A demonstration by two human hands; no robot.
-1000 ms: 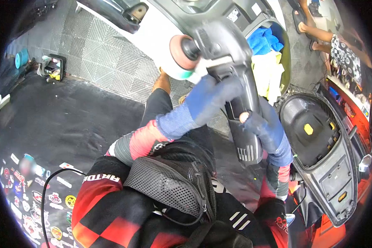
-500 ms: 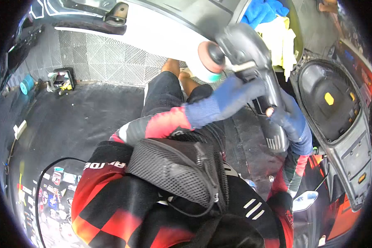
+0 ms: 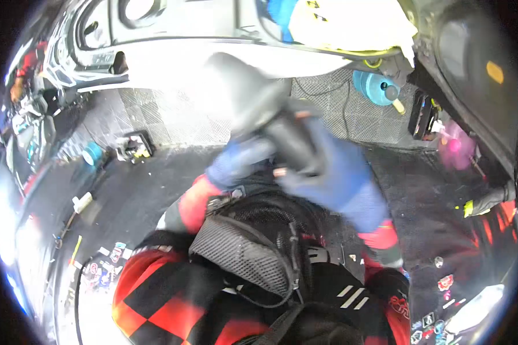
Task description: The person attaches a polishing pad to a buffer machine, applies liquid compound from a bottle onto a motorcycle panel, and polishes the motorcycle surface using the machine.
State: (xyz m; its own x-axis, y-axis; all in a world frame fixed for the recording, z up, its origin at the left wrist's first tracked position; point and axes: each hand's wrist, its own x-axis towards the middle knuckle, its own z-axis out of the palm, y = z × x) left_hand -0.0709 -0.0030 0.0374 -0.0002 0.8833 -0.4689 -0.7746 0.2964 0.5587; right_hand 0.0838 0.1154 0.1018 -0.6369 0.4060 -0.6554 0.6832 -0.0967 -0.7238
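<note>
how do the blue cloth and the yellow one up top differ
The yellow cloth spreads wide, while only a narrow part of the blue cloth shows. The yellow cloth has dark marks; the visible part of the blue cloth shows none. Both lie next to each other, cut off by the top of the view.

The one camera sits on the person's head. It looks forward and down, close over the left hand (image 3: 239, 161) and right hand (image 3: 335, 175), with the floor (image 3: 147, 192) farther off.
</note>
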